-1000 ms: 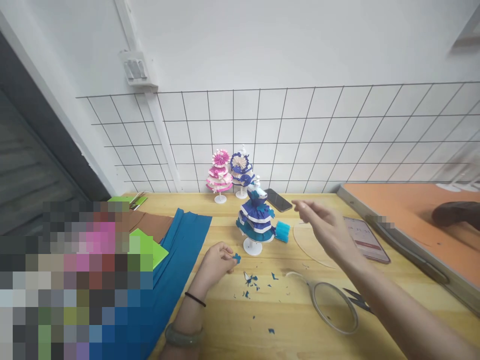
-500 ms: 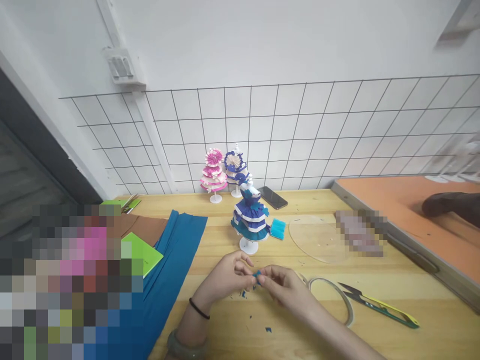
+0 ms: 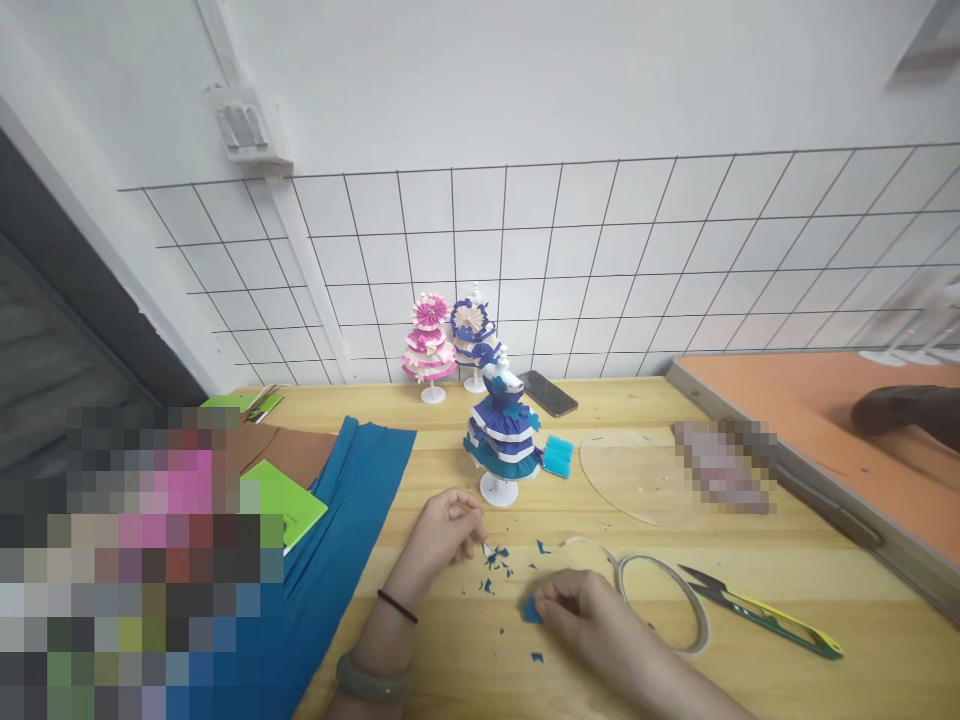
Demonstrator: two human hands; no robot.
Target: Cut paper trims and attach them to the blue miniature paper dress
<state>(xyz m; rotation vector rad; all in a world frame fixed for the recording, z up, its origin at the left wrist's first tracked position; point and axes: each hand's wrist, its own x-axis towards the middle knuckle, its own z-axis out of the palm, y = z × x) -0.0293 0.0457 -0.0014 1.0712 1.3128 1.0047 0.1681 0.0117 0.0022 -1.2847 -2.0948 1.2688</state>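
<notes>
Low over the table, my right hand (image 3: 592,620) pinches a small blue crepe-paper flower (image 3: 532,608) between thumb and forefinger. My left hand (image 3: 450,525) is closed with its fingertips together; whether anything is in them cannot be seen. Blue paper scraps (image 3: 499,562) lie scattered between the two hands. Just beyond my left hand stands a doll-like figure in a ruffled blue, white and teal paper dress (image 3: 501,440) on a white round base. A roll of double-sided tape (image 3: 705,615) lies beside my right hand, partly hidden by it.
Thread snips (image 3: 780,620) lie to the right. Behind stand a pink-dressed figure (image 3: 429,350) and a navy-dressed one (image 3: 474,340), near a dark phone (image 3: 549,393). Blue crepe paper (image 3: 367,500) covers the left. A clear round sheet (image 3: 637,480) and an orange board (image 3: 825,410) are right.
The blue flower was in my left hand, then between both hands; now my right hand has it, lower and nearer me. My left hand has drawn apart, back and left.
</notes>
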